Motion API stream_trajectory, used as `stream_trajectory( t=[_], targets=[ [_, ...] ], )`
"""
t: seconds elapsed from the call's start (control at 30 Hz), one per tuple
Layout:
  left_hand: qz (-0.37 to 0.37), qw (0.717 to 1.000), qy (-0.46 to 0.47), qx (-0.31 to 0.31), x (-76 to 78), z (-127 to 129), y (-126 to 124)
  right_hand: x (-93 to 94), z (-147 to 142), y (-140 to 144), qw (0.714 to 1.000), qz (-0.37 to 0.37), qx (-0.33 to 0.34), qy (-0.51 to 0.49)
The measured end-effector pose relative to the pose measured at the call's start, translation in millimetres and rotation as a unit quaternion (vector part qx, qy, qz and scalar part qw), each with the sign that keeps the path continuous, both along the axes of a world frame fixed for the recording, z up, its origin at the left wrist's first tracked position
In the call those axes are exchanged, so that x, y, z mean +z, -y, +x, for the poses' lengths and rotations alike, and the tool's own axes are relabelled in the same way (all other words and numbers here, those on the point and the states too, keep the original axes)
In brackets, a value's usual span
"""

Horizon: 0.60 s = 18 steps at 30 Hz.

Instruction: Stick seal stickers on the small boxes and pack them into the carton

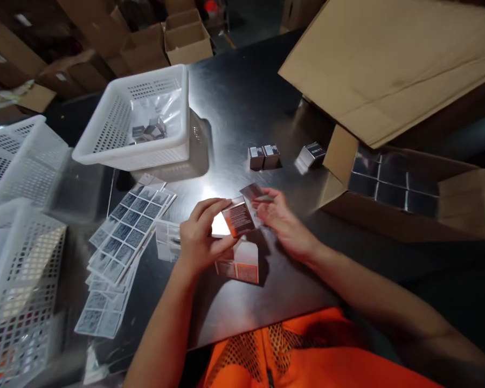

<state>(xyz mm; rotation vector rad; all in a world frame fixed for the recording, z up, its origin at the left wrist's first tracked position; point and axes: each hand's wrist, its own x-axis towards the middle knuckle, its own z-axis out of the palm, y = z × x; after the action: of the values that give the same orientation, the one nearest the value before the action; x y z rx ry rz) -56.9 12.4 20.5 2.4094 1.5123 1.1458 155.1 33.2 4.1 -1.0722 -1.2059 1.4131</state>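
My left hand (204, 229) grips a small shiny carton (239, 216) with fine printed text on its dark side, fingers on top and thumb below. Just right of it, my right hand (281, 218) is closed, with a small flat dark piece (253, 191) at its fingertips; blur hides whether this is a flap of the carton or a separate piece. Below the carton, a white-edged open box (247, 264) with square printed labels stands on the table. Left of my left hand lie overlapping label sheets (125, 231) and a smaller white label strip (166, 237).
A white perforated basket (181, 145) holds several small cartons. More white baskets (20, 215) stand at the left. Two small cartons (263, 156) and a tilted carton (311, 155) sit beyond my hands. At right, a cardboard box (335, 196) holds rows of cartons under a raised flap.
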Motion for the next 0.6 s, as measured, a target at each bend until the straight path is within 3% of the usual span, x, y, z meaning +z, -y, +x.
stream_trajectory(
  t=[0.07,0.17,0.37,0.5,0.6],
  targets=[
    [-0.014,1.000,0.006,0.008,2.2,1,0,5.7,14,-10,0.982,0.134,-0.110,0.071],
    [-0.048,0.999,-0.002,0.014,3.0,2,-1,20.3,31,-17,0.965,0.217,-0.135,0.065],
    [-0.082,0.995,-0.061,0.011,-5.1,7,-1,35.0,28,-7,0.998,0.036,0.039,-0.024],
    [-0.050,0.995,-0.088,-0.002,-10.4,10,0,32.5,21,-2,0.997,-0.041,0.067,0.016],
    [-0.054,0.995,-0.089,-0.006,-10.8,12,1,29.3,19,-1,0.995,-0.059,0.067,0.038]
  ],
)
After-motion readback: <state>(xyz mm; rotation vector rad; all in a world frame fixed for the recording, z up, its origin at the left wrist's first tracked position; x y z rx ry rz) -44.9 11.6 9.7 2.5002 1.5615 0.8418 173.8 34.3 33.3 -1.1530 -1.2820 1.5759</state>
